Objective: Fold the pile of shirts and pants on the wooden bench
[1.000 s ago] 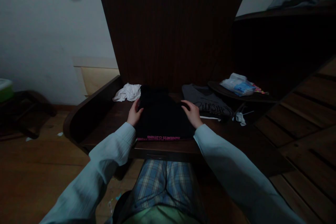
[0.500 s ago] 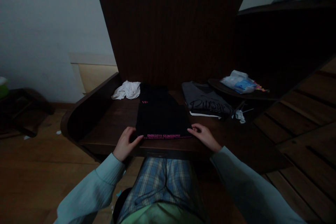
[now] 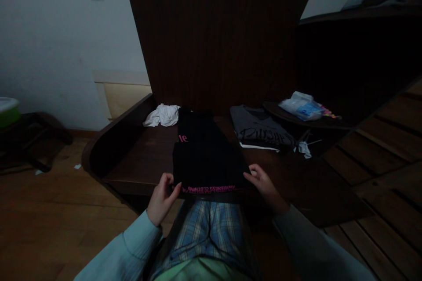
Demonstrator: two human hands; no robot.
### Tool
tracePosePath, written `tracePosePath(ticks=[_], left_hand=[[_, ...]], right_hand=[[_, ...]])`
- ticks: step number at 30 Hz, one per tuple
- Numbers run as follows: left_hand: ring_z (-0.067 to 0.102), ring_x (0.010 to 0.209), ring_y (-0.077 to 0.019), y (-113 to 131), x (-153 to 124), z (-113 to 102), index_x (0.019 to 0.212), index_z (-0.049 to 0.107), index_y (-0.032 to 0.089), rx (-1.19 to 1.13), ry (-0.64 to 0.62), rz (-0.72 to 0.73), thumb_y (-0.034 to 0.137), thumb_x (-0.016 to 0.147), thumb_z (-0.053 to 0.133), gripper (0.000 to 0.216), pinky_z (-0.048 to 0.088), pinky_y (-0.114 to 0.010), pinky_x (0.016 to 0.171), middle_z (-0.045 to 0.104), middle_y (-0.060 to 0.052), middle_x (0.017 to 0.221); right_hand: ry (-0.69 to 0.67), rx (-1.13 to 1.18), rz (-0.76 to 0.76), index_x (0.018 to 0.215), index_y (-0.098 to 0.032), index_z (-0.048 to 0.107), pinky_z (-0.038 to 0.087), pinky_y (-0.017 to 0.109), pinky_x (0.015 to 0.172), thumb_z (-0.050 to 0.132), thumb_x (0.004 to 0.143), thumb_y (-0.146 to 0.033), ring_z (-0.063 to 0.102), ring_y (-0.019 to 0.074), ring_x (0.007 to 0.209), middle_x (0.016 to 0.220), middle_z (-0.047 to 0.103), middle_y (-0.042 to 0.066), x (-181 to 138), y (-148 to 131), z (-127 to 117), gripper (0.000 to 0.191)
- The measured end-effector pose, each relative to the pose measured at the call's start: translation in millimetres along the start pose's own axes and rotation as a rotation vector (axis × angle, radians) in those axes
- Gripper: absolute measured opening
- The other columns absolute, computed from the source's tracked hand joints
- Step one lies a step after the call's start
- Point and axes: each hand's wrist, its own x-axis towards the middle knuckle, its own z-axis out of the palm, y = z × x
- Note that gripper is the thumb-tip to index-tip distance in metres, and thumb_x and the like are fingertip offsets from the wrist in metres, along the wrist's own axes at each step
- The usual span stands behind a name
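A black T-shirt point(image 3: 207, 162) with pink lettering lies partly folded on the dark wooden desk point(image 3: 132, 158). Its near fold hangs at the desk's front edge, with upside-down pink print along it. My left hand point(image 3: 163, 197) pinches the near left corner of the cloth between thumb and fingers. At the near right corner, my right hand point(image 3: 263, 184) grips the cloth the same way. More pink letters show on the far layer, close to the left side. The fingers' undersides are hidden by the fabric.
A crumpled white cloth point(image 3: 163, 115) lies at the back left. To the right are a folded grey T-shirt point(image 3: 253, 123) and a small shelf bearing a plastic packet point(image 3: 301, 106). A raised side panel point(image 3: 115, 127) bounds the desk on the left.
Both hands have drawn the folded near part of the black T-shirt toward my body, to the desk's front edge. More of the far layer and its pink letters now shows.
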Motion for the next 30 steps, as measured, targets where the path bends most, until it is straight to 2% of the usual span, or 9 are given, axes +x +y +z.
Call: tracePosePath(ticks=[4,7,13,15,17,21,24,26,30], left_hand=[[0.060,0.077,-0.0163,-9,-19,-1,0.094,0.052,0.018,-0.145,-0.062,-0.136,0.042,0.073,0.054,0.032,0.048,-0.028,0.070,0.063,-0.003,0.085],[0.061,0.085,-0.0219,-17,-21,-2,0.090,0.060,0.016,-0.225,-0.165,-0.210,0.048,0.073,0.052,0.038,0.049,-0.033,0.076,0.067,-0.006,0.091],[0.063,0.073,-0.0207,-14,-15,-11,0.080,0.063,0.018,-0.045,-0.178,-0.170,0.051,0.069,0.055,0.035,0.051,-0.030,0.066,0.069,-0.003,0.077],[0.062,0.064,-0.0177,-10,-5,-18,0.085,0.061,0.018,-0.017,-0.144,-0.186,0.052,0.069,0.055,0.039,0.049,-0.027,0.060,0.066,-0.001,0.067],[0.061,0.061,-0.0156,-8,12,-24,0.105,0.054,0.017,-0.031,-0.093,-0.209,0.053,0.070,0.053,0.050,0.049,-0.027,0.061,0.063,0.001,0.064],[0.062,0.082,-0.0186,-13,59,-18,0.130,0.034,0.019,-0.136,-0.088,-0.235,0.053,0.067,0.055,0.074,0.048,-0.031,0.074,0.066,-0.003,0.088],[0.052,0.108,-0.0237,-17,84,-6,0.129,0.037,0.018,-0.243,-0.124,-0.144,0.046,0.066,0.057,0.072,0.042,-0.034,0.089,0.055,-0.010,0.119],[0.045,0.116,-0.0247,-17,89,1,0.125,0.041,0.017,-0.265,-0.098,-0.039,0.041,0.068,0.056,0.063,0.036,-0.037,0.097,0.049,-0.010,0.126],[0.041,0.119,-0.0226,-17,89,6,0.120,0.045,0.018,-0.210,0.120,0.117,0.032,0.077,0.048,0.046,0.030,-0.038,0.102,0.048,-0.008,0.126]], right_hand=[[-0.032,0.021,0.086,0.084,-0.022,0.047,0.049,0.029,0.061,0.061,0.065,-0.045,0.062,0.0169,0.069,0.077,0.065,0.001,-22,1,1,0.033],[-0.117,-0.016,0.084,0.090,-0.020,0.051,0.049,0.030,0.066,0.060,0.067,-0.044,0.062,0.0183,0.076,0.083,0.066,0.003,-23,-3,3,0.035],[-0.074,-0.323,-0.028,0.069,-0.019,0.053,0.037,0.021,0.045,0.058,0.068,-0.043,0.048,0.0098,0.049,0.052,0.051,-0.005,-18,-7,-2,0.024],[-0.018,-0.339,-0.048,0.071,-0.020,0.052,0.035,0.021,0.043,0.057,0.068,-0.045,0.045,0.0093,0.044,0.047,0.045,-0.007,-12,-11,-8,0.025],[0.056,-0.301,-0.078,0.078,-0.020,0.051,0.038,0.023,0.046,0.055,0.068,-0.047,0.049,0.0111,0.046,0.050,0.049,-0.006,2,-15,-13,0.028],[0.148,-0.288,-0.120,0.088,-0.020,0.050,0.044,0.028,0.059,0.057,0.066,-0.043,0.056,0.0142,0.059,0.067,0.059,-0.001,46,-20,-12,0.033],[0.122,-0.285,-0.084,0.087,-0.019,0.052,0.044,0.029,0.056,0.061,0.061,-0.036,0.053,0.0133,0.055,0.067,0.056,-0.001,69,-17,-2,0.032],[0.169,-0.284,-0.138,0.084,-0.019,0.054,0.044,0.029,0.057,0.060,0.060,-0.033,0.052,0.0130,0.056,0.066,0.054,-0.001,75,-17,4,0.028],[0.351,-0.240,-0.367,0.090,-0.018,0.053,0.046,0.031,0.067,0.057,0.067,-0.033,0.055,0.0164,0.071,0.079,0.056,0.004,80,-20,6,0.027]])
